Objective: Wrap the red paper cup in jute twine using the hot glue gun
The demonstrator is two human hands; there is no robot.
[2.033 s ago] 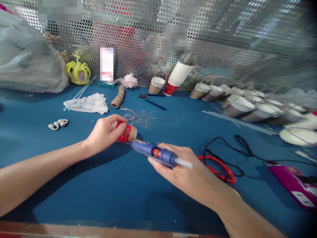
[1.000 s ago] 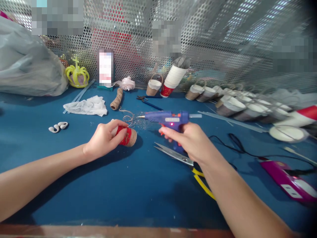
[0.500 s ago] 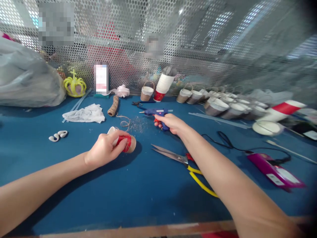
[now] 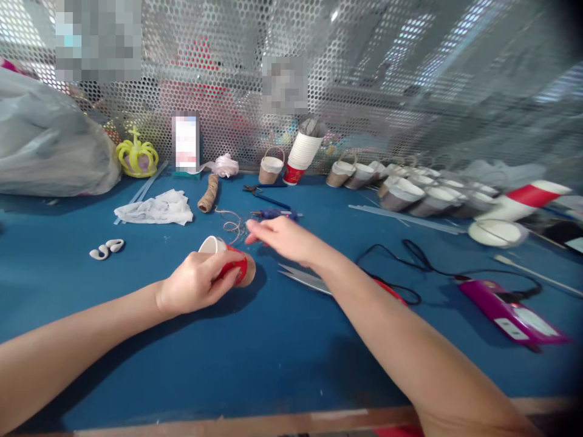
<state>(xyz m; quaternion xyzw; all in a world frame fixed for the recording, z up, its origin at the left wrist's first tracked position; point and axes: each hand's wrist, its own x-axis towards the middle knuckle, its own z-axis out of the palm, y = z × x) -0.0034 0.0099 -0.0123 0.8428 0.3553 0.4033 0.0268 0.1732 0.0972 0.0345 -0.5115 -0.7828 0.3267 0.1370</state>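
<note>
My left hand [image 4: 194, 280] is closed around a red and white paper cup [image 4: 237, 267], tilted on its side. Brown twine covers the cup's base end, and its white mouth faces up and to the left. My right hand [image 4: 280, 238] is in the air right of the cup, fingers stretched out and holding nothing. Just behind it lies a blue glue gun [image 4: 273, 214], partly hidden by the hand. A loose strand of twine runs from a twine roll [image 4: 209, 193] toward the cup. Large scissors [image 4: 305, 278] lie below my right forearm, which covers their handles.
Pliers [image 4: 266, 197] lie behind the glue gun. Along the mesh stand a stack of paper cups [image 4: 304, 150] and several twine-wrapped cups [image 4: 401, 193]. A purple power strip [image 4: 510, 312] with a black cable is at right. White tissue [image 4: 157, 208] and a grey bag [image 4: 50, 133] are at left.
My right hand has let go of the glue gun, which now lies on the table, and has moved left toward the cup. My left hand keeps holding the cup, shifted slightly.
</note>
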